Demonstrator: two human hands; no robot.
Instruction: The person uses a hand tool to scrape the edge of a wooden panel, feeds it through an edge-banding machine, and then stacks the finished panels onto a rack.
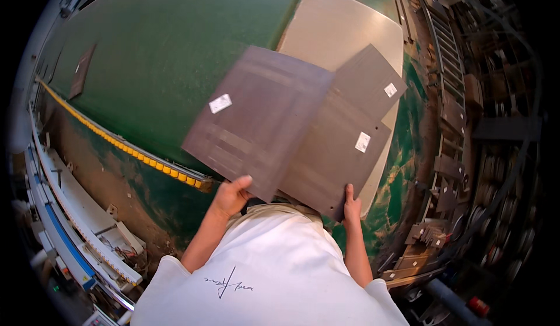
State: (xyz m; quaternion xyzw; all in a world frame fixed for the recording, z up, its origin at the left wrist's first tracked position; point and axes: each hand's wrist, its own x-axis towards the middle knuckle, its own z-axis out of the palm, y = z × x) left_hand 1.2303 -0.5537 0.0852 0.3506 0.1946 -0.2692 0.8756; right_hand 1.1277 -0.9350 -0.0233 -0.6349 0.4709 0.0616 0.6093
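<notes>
My left hand [232, 195] is closed on the near edge of a dark brown flat panel [262, 104], its thumb on top. That panel bears a white label and is tilted, with its right side overlapping a second brown panel [335, 148]. Closed at the near right corner of this second panel is my right hand [352, 208], thumb up along the edge; the fingers beneath are hidden. The second panel has a white label and small holes near its right edge. Beyond it lies a third labelled brown panel [368, 72], partly covered, over a large beige board [344, 17].
A broad green surface [169, 52] stretches ahead and left, bordered by a yellow strip of rollers [146, 160]. A small dark panel [83, 72] is on its far left. Machine rails [76, 227] curve along the left. At right stand a roller track [449, 46] and several brown panels [449, 165].
</notes>
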